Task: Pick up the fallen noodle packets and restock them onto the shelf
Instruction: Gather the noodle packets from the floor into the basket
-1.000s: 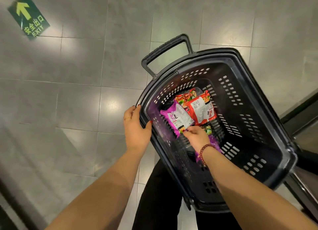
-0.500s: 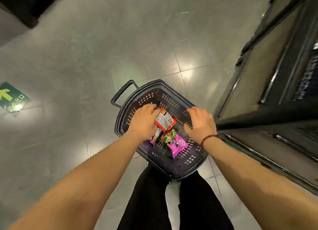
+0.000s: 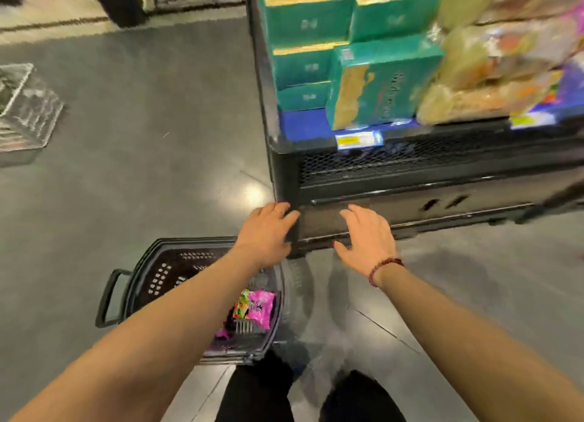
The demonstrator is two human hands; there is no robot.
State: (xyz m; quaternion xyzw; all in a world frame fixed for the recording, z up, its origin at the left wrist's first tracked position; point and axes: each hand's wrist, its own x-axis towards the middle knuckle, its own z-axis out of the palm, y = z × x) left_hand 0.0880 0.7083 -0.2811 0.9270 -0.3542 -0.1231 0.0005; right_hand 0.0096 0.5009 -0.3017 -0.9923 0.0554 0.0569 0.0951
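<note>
— Hands first: what are they doing?

— Both are stretched forward and hold nothing. The left hand (image 3: 268, 232), with 1 ring (image 3: 278, 211) on a finger, has loosely straight fingers at the corner of the shelf (image 3: 410, 181). The right hand (image 3: 366, 235), with a bead bracelet (image 3: 384, 268) at the wrist, is spread in front of the shelf's black base panel. I cannot tell whether either one touches it.

— And the noodles?

— 1 pink noodle packet (image 3: 257, 304) with green and orange print lies in the near right corner of the black basket (image 3: 139, 273). The left forearm hides part of the inside, so I cannot tell how many more are there.

— Where is that basket?

— On the grey floor (image 3: 158, 169), just beside the shelf's corner, under the left forearm.

— What is on the shelf?

— Teal boxes (image 3: 379, 86) stacked at its left end, blurred noodle bags (image 3: 493, 74) to their right, and a yellow and blue price label (image 3: 358, 140) on the front edge. A wire basket (image 3: 25, 112) sits well apart at the far left.
</note>
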